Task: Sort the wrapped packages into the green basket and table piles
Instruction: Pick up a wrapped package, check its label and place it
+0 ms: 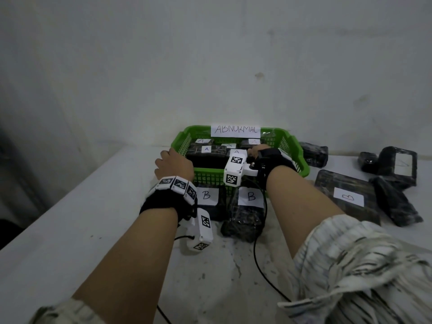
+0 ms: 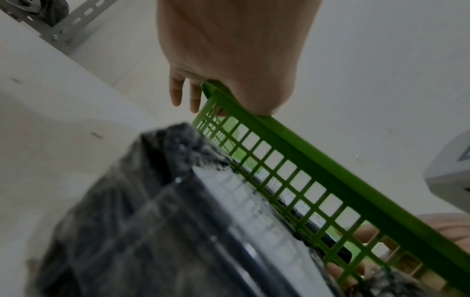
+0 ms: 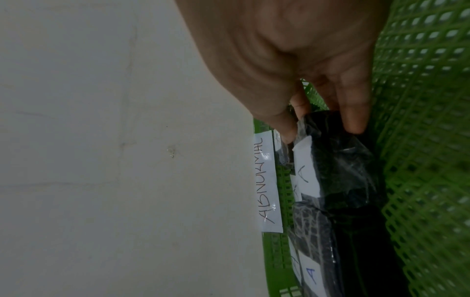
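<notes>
Black-wrapped, A-labelled packages (image 1: pixel 205 153) in green basket (image 1: pixel 301 157)

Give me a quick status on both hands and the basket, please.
Left hand grips green basket rim. Right hand inside it, pinching an A-labelled package. Two B packages against its near wall; nothing blocking.

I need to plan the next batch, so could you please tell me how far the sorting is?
Done: several A-labelled black wrapped packages lie in the green plastic basket; two B-labelled packages sit before it. In hand: right hand pinches another A-labelled package; left hand grips the rim. Left: loose packages to the right.
</notes>
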`<state>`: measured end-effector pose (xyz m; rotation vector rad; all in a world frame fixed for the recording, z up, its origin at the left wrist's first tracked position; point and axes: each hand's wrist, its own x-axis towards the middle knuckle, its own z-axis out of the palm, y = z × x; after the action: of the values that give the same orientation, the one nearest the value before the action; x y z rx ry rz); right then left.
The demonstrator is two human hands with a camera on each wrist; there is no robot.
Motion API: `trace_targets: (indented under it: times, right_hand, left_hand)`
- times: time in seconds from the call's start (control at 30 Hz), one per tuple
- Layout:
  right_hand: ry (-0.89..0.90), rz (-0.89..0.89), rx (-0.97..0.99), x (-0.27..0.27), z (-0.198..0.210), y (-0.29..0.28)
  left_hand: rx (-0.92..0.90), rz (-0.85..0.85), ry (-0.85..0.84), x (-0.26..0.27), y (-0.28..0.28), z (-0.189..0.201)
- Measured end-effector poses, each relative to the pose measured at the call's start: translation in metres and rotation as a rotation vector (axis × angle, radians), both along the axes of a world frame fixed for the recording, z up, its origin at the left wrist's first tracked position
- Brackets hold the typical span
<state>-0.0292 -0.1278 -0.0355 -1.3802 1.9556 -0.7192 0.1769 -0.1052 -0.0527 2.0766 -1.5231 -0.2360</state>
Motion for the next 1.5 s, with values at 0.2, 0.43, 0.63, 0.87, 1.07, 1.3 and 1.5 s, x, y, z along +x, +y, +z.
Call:
trace_targets:
  times: [0.2, 0.43, 0.63, 0.87, 1.07, 1.3, 1.5]
  right_hand:
    - [0.227, 0.103, 0.025, 0.002, 0.007, 0.006]
    - [0.083, 0.085, -0.032, 0.002, 0.024, 0.018]
    - [-0.409, -0.091, -0.294, -0.03, 0.041, 0.017]
    - [-0.045, -0.213, -0.41, -0.133, 0.043, 0.03]
    - [0.225, -0.179, -0.069, -0.2, 0.023, 0.042]
    - [0.274, -0.105, -0.011, -0.206, 0.002, 0.013]
    - [0.413, -0.059, 0.041, -0.21, -0.027, -0.028]
  left_hand:
    - [-0.008, 0.004, -0.009, 0.0, 0.0, -0.001]
    - [0.015, 0.033, -0.109, -0.003, 0.004, 0.003]
    - [-0.006, 0.01, -0.316, -0.021, 0.009, 0.02]
    - [-0.187, -0.389, -0.268, -0.141, 0.029, 0.034]
    - [0.04, -0.618, -0.248, -0.221, 0.044, 0.025]
    - [0.25, -0.706, -0.203, -0.221, 0.033, 0.028]
    - [0.298, -0.699, -0.118, -0.225, 0.03, 0.025]
